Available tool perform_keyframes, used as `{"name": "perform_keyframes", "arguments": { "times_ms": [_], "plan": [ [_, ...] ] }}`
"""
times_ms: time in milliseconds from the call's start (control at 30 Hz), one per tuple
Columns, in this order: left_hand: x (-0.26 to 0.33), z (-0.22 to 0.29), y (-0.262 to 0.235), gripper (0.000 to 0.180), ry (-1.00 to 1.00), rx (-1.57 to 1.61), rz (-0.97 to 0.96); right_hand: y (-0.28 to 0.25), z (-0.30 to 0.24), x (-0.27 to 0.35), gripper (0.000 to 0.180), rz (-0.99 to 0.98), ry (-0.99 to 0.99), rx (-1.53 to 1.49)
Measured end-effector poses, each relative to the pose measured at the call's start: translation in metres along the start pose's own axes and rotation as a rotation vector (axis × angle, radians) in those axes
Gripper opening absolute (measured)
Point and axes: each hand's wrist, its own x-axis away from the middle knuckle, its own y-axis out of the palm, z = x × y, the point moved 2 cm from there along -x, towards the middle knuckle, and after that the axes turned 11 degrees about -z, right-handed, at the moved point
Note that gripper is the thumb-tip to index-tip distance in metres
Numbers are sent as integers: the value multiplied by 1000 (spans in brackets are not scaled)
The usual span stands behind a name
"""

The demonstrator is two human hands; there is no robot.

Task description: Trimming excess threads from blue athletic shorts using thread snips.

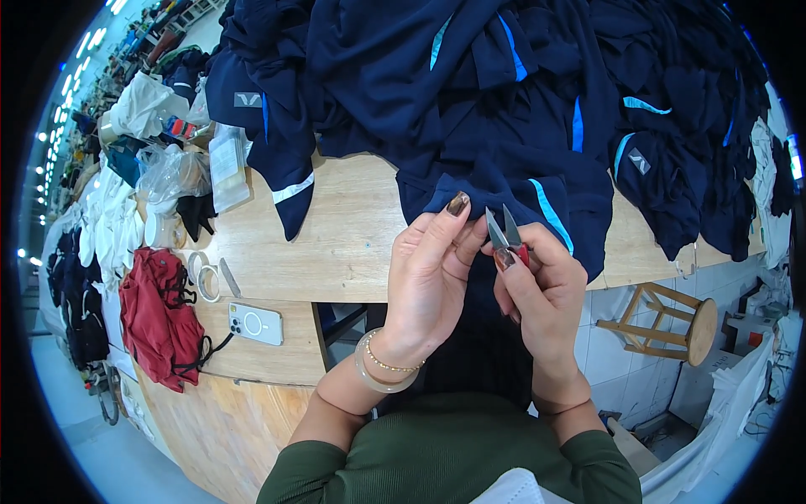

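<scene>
My right hand (541, 290) grips a small pair of thread snips (506, 230) with a red handle, its blades pointing up and slightly apart. My left hand (432, 273) is raised beside it, thumb and fingers pinching the edge of a navy garment (537, 197) with light blue stripes that hangs off the wooden table (344, 244) toward my lap. The snip blades sit right next to my left fingertips, at the fabric's edge.
A large heap of navy garments (470, 76) covers the far table. At left lie a white phone (254, 323), tape rolls (204, 277), a red cloth bundle (159, 319) and plastic bags (172, 172). A wooden stool (672, 323) stands at right on the tiled floor.
</scene>
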Motion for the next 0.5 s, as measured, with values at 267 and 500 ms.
{"name": "perform_keyframes", "arguments": {
  "times_ms": [267,500],
  "plan": [
    [0,0,0,14,0,32,2,-1,-4,-1,8,-4,50,-20],
    [1,-2,-2,17,-4,-4,14,0,-5,-2,8,3,50,-20]
  ]
}}
